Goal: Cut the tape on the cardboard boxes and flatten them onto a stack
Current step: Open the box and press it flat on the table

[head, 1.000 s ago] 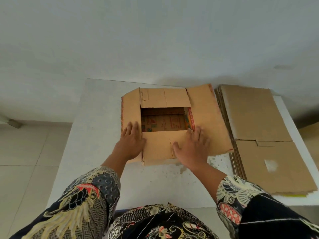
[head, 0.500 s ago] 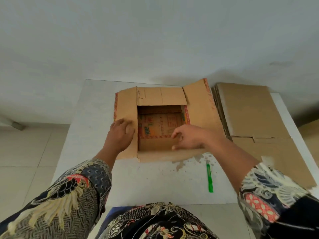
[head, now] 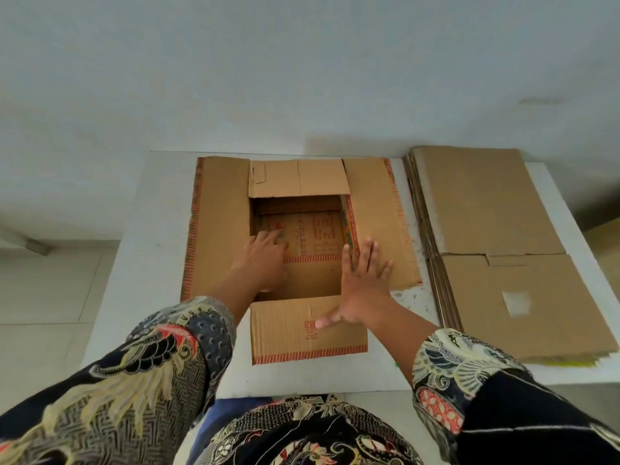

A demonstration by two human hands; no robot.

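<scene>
Both hands are pressing with straight, spread fingers, the left hand [head: 265, 255] inside the opened box [head: 302, 250] and the right hand [head: 364, 280] on its flap, probably flattening it for the stack [head: 503, 229].

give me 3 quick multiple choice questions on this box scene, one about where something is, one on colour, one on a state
1. Where is the stack of flattened cardboard relative to the open box?
A. on its right
B. on its left
C. inside it

2. What colour are the striped bands on the box flaps?
A. blue
B. red
C. black

3. How is the right hand held?
A. clenched in a fist
B. pinching a knife
C. flat with its fingers spread

Answers: 1 A, the stack lies on the table's right side, beside the box. 2 B, red stripes edge the flaps. 3 C, its palm presses on the cardboard while the left hand reaches into the box.
</scene>
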